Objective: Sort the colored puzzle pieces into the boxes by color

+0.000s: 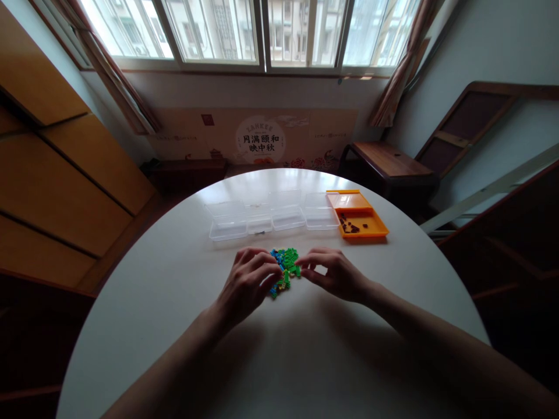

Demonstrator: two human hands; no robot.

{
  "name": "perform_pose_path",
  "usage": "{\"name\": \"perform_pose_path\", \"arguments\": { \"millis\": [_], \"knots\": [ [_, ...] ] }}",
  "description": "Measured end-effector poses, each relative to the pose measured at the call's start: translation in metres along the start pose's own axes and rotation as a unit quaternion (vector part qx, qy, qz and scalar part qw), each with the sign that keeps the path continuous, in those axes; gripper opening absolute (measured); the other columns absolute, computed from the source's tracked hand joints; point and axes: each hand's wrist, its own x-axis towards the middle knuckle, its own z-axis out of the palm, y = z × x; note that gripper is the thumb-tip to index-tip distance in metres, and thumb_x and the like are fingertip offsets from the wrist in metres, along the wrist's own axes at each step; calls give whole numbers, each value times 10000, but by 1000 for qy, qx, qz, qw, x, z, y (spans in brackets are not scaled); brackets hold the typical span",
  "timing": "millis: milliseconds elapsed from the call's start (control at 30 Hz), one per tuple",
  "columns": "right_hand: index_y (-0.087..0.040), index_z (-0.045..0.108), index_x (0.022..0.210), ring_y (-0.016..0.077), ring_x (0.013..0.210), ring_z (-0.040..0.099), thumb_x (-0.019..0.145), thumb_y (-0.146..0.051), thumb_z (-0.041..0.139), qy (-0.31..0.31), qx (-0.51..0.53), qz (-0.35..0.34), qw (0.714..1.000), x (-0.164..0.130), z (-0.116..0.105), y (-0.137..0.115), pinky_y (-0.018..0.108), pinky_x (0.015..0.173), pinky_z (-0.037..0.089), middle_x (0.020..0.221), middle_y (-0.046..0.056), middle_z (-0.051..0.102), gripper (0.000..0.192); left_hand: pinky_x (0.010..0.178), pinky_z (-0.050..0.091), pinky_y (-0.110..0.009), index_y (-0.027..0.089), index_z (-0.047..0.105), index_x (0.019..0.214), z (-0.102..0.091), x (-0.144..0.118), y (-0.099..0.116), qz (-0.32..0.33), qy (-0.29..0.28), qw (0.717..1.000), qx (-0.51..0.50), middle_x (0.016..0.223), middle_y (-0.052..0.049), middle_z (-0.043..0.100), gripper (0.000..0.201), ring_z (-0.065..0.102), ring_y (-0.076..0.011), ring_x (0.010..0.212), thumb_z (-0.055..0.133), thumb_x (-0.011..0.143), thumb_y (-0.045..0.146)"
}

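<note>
A small heap of green, blue and yellowish toy building bricks lies on the white round table between my hands. My left hand curves over the heap's left side, hiding some blue pieces. Its thumb and index finger come together at the bricks, and whatever is between them is hidden. On the right edge of the heap, my right hand has thumb and index finger bent close together around a small green brick. The other fingers of that hand are loosely curled.
Beyond the heap stand several clear plastic boxes in a row, lids raised. An orange box at their right end holds some dark brown pieces. The curved rim of the table runs behind them. A wooden stool stands farther right.
</note>
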Motion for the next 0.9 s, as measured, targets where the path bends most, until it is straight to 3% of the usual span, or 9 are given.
{"name": "perform_pose_path", "arguments": {
  "millis": [67, 233, 733, 900],
  "knots": [
    [-175, 710, 977, 134, 718, 612, 882, -226, 590, -34, 8, -23, 999, -2, 4, -6, 253, 684, 487, 831, 53, 676, 162, 880, 398, -356, 215, 625, 879, 0, 2, 8, 28, 10, 1000, 3, 858, -15, 673, 34, 559, -182, 940, 614, 872, 183],
    [-182, 709, 943, 135, 741, 619, 903, -211, 558, -46, 25, -40, 998, -4, 9, -8, 242, 684, 477, 847, 55, 686, 159, 871, 412, -349, 219, 620, 906, 2, 4, 16, 65, 23, 998, 11, 827, -7, 665, 62, 570, -170, 900, 620, 866, 171],
    [-188, 686, 845, 122, 690, 592, 884, -205, 588, -43, 13, -55, 997, -6, 16, -7, 226, 659, 460, 770, 30, 664, 107, 896, 398, -364, 228, 619, 809, 2, 2, 13, 49, 4, 998, 45, 829, 6, 690, 65, 590, -178, 905, 670, 839, 255],
    [-179, 674, 828, 137, 700, 592, 885, -178, 558, -12, -37, -54, 998, 0, 2, -3, 247, 668, 457, 770, 37, 665, 129, 909, 391, -375, 230, 625, 831, -1, 0, 9, 35, 17, 998, 58, 827, 4, 688, 85, 586, -189, 921, 686, 828, 289]
  ]
}}
